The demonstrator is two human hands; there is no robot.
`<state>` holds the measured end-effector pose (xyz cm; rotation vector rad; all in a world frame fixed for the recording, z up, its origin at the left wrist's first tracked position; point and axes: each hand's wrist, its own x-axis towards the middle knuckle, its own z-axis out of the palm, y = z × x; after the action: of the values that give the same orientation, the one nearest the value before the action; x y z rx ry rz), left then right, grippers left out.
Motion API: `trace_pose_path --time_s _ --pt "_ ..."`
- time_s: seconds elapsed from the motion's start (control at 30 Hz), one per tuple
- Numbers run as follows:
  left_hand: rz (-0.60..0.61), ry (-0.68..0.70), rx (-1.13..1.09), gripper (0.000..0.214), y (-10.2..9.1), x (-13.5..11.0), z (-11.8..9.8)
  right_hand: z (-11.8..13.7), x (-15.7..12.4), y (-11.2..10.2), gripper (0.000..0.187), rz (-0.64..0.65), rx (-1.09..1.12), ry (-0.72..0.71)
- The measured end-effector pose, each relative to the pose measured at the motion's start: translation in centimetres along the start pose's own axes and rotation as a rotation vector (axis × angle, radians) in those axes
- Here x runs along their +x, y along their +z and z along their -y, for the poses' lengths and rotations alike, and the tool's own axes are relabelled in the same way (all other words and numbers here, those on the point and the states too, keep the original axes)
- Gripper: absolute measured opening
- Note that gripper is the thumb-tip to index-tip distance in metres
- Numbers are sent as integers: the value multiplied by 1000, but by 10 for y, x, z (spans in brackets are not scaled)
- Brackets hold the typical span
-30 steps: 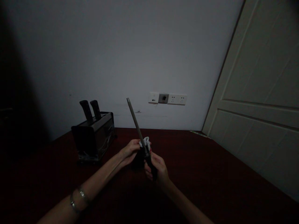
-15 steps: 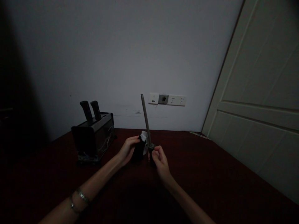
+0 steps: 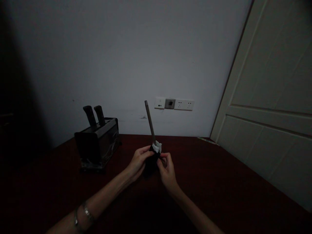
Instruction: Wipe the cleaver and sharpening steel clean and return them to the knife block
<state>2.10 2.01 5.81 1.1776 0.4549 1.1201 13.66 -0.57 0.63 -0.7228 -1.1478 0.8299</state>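
A honing steel (image 3: pixel 149 121) points up, its grey rod leaning slightly left. A black-and-white cloth (image 3: pixel 157 147) is bunched at the rod's base, hiding most of the handle. My left hand (image 3: pixel 138 163) is closed on the dark part of the cloth from the left side. On the other side, my right hand (image 3: pixel 167 169) has thumb and fingers pinched at the handle end of the steel, against the cloth's edge. The cloth and fingers cover exactly where the right fingertips grip.
Left on the dark red table (image 3: pixel 195 182) stands a knife block (image 3: pixel 97 143) with two black-handled knives (image 3: pixel 94 115) in it. Behind is a wall with sockets (image 3: pixel 174 103). A pale panelled door (image 3: pixel 270 130) slants along the right.
My left hand has brought the cloth rightward from beside the steel to around its base, covering the handle. The rod has lowered slightly and shifted a little left.
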Motion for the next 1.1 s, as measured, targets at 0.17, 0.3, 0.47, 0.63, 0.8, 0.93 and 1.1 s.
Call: trace_pose_path --time_s 0.17,0.3,0.47,0.63,0.8,0.93,1.1 --pt "-34 -63 -28 27 3 -2 -6 0 0 -2 18 26 -25 -13" --pt "-55 -102 -28 23 -2 0 -9 -1 0 -2 20 60 13 34" --pt "10 -135 -28 20 -12 7 -9 2 -2 1 24 80 31 48" --pt "92 -191 -21 20 -20 10 -17 4 -3 5 27 130 75 83" --pt "-77 -128 -32 14 -31 17 -22 7 -2 7 30 136 146 116" --pt "-141 -33 154 18 -45 26 -11 11 0 7 32 113 169 129" --pt "66 -79 359 15 -55 24 26 13 0 8 32 114 186 121"
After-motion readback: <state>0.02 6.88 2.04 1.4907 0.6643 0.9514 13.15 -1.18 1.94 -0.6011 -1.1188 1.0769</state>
